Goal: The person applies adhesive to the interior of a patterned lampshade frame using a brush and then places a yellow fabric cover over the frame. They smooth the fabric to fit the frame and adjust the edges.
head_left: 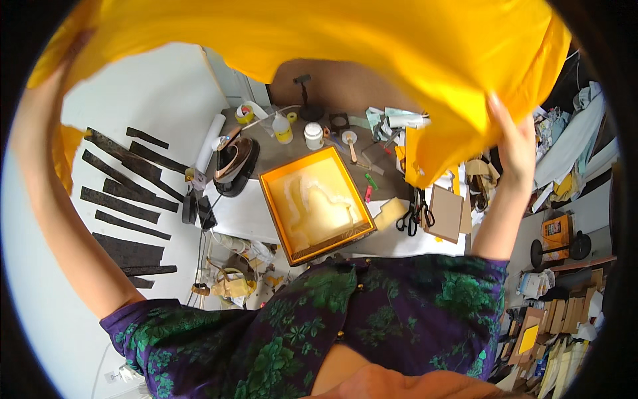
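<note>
A large sheet of yellow cloth (345, 30) is stretched overhead across the far part of the view, its lower edge sagging in folds. At the right, my right hand (516, 143) grips it with the thumb pressed on its face. My left hand (68, 63), raised at the far left, holds the other side; cloth partly covers its fingers. Below, on the table, sits a shallow square box (278, 219) with orange-yellow walls. Pale, wet-looking patches (325, 206) lie on its bottom. Neither hand touches the box.
An iron (236, 163) stands left of the box. Behind it are a bottle (282, 130), a white jar (314, 135) and a brush (350, 141). Black scissors (413, 216) and a brown board (444, 213) lie at right. Dark strips (119, 203) hang on the white wall.
</note>
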{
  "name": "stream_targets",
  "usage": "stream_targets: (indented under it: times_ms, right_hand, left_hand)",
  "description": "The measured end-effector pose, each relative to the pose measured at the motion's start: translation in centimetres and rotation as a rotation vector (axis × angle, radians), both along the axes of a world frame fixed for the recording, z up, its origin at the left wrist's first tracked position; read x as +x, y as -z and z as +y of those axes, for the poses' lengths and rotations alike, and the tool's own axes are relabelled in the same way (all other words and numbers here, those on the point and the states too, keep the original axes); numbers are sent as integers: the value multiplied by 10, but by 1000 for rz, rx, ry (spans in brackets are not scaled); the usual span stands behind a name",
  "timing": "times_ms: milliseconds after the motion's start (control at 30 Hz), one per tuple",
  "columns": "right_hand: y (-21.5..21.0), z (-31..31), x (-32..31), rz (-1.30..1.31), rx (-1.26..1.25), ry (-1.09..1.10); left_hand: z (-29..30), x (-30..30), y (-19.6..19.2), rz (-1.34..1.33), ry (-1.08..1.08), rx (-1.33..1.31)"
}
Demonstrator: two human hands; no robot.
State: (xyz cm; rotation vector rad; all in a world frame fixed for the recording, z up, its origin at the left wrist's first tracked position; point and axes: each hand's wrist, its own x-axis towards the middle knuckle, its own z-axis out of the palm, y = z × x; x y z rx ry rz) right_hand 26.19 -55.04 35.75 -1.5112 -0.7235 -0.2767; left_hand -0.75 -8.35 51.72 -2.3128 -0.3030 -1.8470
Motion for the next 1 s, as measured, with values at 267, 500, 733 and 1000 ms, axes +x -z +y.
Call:
stream_targets:
  times_ms: [267, 500, 733, 1000]
  right_hand:
    - [22, -147, -11, 306, -669, -146]
    - [-98, 20, -42, -1210, -509, 382]
    - [-159, 77, -24, -1012, -875, 205]
    - [-179, 25, -5, -1371, -426, 813]
  left_hand:
    - [-30, -9, 72, 253, -332, -114]
    - [-57, 26, 94, 234, -301, 171]
    - [-102, 76, 65, 173, -3, 244]
    - [-38, 62, 1, 785, 626, -199]
